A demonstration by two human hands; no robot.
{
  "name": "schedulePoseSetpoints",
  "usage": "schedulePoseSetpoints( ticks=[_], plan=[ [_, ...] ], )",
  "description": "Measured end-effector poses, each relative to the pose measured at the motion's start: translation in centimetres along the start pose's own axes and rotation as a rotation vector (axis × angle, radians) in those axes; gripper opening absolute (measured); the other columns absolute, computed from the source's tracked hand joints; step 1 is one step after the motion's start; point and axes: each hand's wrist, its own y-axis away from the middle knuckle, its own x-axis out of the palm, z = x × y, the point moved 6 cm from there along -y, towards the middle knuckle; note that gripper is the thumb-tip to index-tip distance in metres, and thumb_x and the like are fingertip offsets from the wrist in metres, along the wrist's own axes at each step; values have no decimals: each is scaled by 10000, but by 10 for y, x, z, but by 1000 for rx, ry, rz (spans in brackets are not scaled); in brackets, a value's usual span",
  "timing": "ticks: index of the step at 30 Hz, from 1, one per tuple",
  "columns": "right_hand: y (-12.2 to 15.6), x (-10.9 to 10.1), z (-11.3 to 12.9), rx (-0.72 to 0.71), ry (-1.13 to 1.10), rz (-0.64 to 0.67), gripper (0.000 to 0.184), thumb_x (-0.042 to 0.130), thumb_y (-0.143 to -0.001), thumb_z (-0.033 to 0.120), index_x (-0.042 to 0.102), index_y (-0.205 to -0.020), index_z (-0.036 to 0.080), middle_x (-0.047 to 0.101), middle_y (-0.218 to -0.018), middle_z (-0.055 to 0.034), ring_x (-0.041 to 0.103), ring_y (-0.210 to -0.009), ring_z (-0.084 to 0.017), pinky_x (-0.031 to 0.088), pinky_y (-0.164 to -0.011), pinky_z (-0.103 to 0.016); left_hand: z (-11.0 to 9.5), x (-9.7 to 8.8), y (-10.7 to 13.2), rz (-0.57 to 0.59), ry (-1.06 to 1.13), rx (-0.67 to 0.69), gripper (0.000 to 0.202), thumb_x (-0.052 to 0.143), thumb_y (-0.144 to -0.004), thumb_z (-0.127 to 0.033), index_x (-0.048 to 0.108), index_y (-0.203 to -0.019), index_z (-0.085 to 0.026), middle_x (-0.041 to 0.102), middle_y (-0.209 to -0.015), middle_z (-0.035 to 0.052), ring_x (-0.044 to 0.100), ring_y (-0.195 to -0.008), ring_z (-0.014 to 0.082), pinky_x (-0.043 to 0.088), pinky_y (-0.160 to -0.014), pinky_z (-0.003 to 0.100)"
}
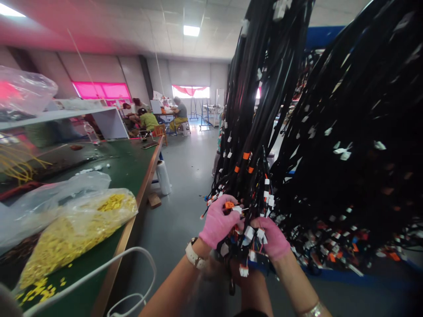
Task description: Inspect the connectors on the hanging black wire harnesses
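A thick bundle of black wire harnesses (261,114) hangs in front of me, its lower ends fanning out into coloured wires and plugs. My left hand (218,224), in a pink glove, is closed around some connector ends at the bundle's left side. An orange connector (229,205) and a white connector (237,209) show at its fingers. My right hand (272,240), gloved in pink too, pinches wires at the bundle's right side. White connectors (249,233) dangle between the two hands, and a white plug (243,270) hangs lower. Orange tags (246,156) mark the cables above.
More black harnesses (357,145) hang close on the right. At left, a green-topped workbench (128,154) carries a bag of yellow pieces (76,237), with some spilled. A white cable (109,263) loops off its edge. A white roll (163,177) stands below; people (148,119) sit farther back.
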Motion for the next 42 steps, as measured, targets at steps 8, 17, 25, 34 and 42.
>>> schedulePoseSetpoints(
  ticks=[8, 17, 25, 34, 42],
  plan=[
    [2, -18, 15, -149, 214, -51, 67, 720, -572, 203, 661, -577, 170, 651, -608, -35, 567, -585, -169, 448, -583, -287, 4, 1, -3, 33, -108, 44, 128, 529, -715, -208, 592, -816, -162, 538, -629, -40, 493, -557, 76, 410, -543, 179],
    [1, -11, -4, 98, -230, 31, 121, 677, -631, 269, 639, -640, 155, 589, -532, -17, 536, -509, -133, 456, -520, -260, -1, 8, 2, 11, -295, 236, 84, 551, -729, -167, 631, -753, -180, 629, -775, -5, 552, -739, 118, 435, -732, 227],
    [-5, -15, 2, 24, -140, -93, 178, 715, -663, 275, 665, -816, 198, 598, -514, 15, 530, -425, -125, 449, -422, -247, 11, 12, 14, 206, -33, 111, 303, 429, -859, -373, 606, -952, -145, 618, -791, 30, 548, -714, 130, 443, -671, 235],
    [-8, -20, 0, 42, -155, -153, 235, 703, -688, 254, 650, -914, 215, 606, -513, 43, 515, -386, -103, 447, -404, -230, 11, 11, 33, 321, 62, 70, 369, 451, -862, -353, 526, -1188, -197, 587, -1130, 55, 526, -1026, 185, 409, -912, 298],
    [-9, -32, -5, 23, -190, -191, 199, 716, -646, 267, 668, -833, 221, 708, -711, 1, 623, -531, -169, 506, -511, -303, 4, -8, 68, 78, -75, -30, 286, 488, -832, -301, 558, -1088, -194, 628, -850, 33, 553, -727, 134, 465, -687, 252]
  ],
)
